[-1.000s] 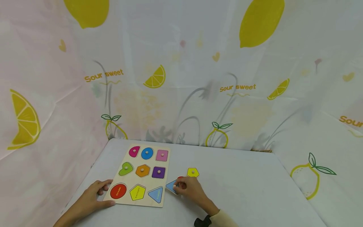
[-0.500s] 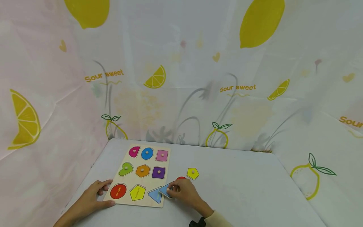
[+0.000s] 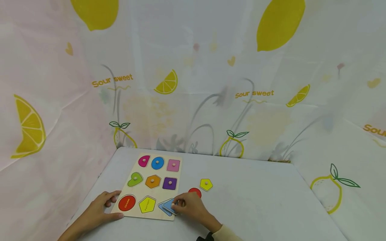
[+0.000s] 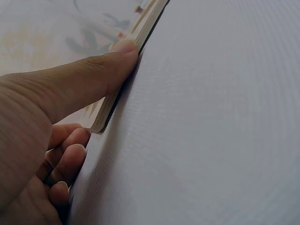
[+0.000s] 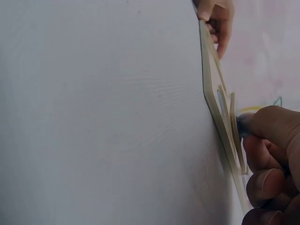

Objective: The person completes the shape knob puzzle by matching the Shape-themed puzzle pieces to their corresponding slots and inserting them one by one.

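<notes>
Lemon-print sheeting (image 3: 211,83) marked "Sour sweet" backs my grey table (image 3: 256,201). Head view: my left hand (image 3: 99,209) steadies the puzzle board (image 3: 152,185), thumb along its near edge; my right hand (image 3: 190,207) pinches the blue triangle piece (image 3: 169,206) over its recess at the board's near right corner. It should be rotated to match, then lowered flat. Recess labels are too small to read. Left wrist view: thumb pressed to the board's edge (image 4: 117,98), other fingers loosely curled. Right wrist view: my fingers (image 5: 272,126) grip the triangle's peg, piece tilted against the board (image 5: 213,103).
</notes>
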Demonstrator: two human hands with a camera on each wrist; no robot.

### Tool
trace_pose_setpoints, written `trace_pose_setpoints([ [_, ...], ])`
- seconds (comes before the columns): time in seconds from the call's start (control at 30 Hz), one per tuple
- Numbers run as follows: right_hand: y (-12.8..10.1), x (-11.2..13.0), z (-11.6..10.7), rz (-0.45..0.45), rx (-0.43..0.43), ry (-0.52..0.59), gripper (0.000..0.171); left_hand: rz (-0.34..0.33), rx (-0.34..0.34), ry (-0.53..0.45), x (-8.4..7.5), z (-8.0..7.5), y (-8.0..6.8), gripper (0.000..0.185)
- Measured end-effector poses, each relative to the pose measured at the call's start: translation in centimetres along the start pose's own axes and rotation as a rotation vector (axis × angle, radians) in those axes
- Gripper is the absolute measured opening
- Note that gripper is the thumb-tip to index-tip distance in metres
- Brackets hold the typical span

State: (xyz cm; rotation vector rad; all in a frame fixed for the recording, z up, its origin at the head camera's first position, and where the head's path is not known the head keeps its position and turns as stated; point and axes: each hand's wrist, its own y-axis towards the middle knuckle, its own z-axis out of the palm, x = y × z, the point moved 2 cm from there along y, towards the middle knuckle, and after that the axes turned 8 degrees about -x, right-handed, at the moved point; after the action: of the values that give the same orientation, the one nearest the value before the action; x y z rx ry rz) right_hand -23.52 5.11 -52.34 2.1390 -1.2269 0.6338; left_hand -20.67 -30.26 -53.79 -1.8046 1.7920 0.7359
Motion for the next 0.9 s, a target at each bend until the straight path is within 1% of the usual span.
trace_pose_setpoints([
  [0.27, 0.2, 0.3, 0.5, 0.020, 0.027, -0.028, 0.008, 0.008, 0.002, -0.007, 0.2, 0.0, -0.1, 0.097],
  [0.5, 0.4, 0.4, 1.0, -0.018, 0.026, -0.058, 0.009, 0.023, -0.011, -0.004, 0.0, -0.1, -0.3, 0.096],
  [0.7, 0.4, 0.6, 1.2, -0.044, 0.027, -0.038, 0.010, 0.030, -0.013, 0.011, 0.2, -0.2, -0.4, 0.096],
  [0.9, 0.2, 0.8, 1.1, 0.005, 0.018, 0.005, 0.010, 0.069, -0.003, -0.011, 0.2, -0.1, -0.5, 0.091],
])
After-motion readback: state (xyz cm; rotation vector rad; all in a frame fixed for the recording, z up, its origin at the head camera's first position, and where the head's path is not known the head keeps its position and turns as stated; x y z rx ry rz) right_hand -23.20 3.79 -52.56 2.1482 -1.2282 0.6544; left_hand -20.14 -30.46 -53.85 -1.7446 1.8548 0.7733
